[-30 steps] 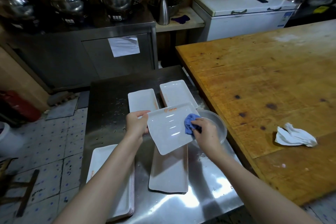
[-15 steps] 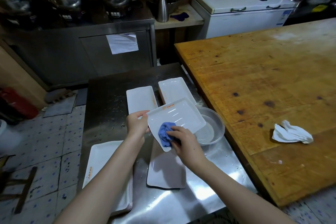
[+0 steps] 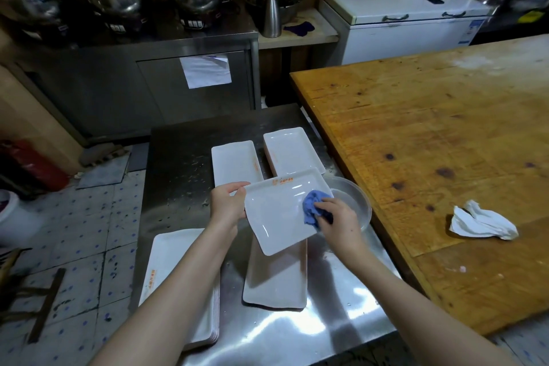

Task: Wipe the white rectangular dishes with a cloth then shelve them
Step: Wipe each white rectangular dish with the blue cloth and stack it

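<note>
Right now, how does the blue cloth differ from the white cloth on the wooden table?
Colour: the blue cloth is blue, the white cloth white. Use: the blue cloth is gripped by the right hand against the held white rectangular dish; the white cloth lies untouched on the wooden table. Both are crumpled.

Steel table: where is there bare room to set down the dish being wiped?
Bare steel: the far left of the steel table, bordered by the far dishes and the stack, and the near right corner beside the near dish. The wooden table is mostly bare, save a crumpled rag. Crowded around the held dish and clear bowl.
</note>
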A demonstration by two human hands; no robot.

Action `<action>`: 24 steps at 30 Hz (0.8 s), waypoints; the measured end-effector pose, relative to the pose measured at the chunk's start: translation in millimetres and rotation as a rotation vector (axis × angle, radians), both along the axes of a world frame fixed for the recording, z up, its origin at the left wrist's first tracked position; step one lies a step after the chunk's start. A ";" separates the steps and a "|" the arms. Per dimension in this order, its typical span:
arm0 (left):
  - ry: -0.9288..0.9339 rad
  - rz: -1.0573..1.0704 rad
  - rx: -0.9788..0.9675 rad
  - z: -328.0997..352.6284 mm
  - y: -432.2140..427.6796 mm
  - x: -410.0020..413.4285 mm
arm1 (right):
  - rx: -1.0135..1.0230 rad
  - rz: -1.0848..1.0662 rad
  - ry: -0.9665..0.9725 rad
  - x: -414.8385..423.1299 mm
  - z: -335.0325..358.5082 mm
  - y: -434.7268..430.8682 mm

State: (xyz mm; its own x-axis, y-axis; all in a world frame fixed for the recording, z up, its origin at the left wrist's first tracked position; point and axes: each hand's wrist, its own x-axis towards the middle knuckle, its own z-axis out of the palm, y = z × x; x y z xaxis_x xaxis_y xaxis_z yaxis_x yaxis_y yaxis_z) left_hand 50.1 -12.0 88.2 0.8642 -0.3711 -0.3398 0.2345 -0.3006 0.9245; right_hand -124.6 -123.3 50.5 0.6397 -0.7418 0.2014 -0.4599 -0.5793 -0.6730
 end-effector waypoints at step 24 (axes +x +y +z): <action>-0.098 -0.013 0.056 5.2 12.0 7.4 | 0.030 -0.019 0.062 21.8 6.9 -21.3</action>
State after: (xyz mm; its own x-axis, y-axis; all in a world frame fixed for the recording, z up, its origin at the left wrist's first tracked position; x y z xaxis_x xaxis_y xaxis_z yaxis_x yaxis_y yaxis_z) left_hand 57.5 0.0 93.3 0.8893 -0.3656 -0.2747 0.1395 -0.3552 0.9243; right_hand -102.8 -144.6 57.4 0.6363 -0.7587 0.1396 -0.5117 -0.5505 -0.6596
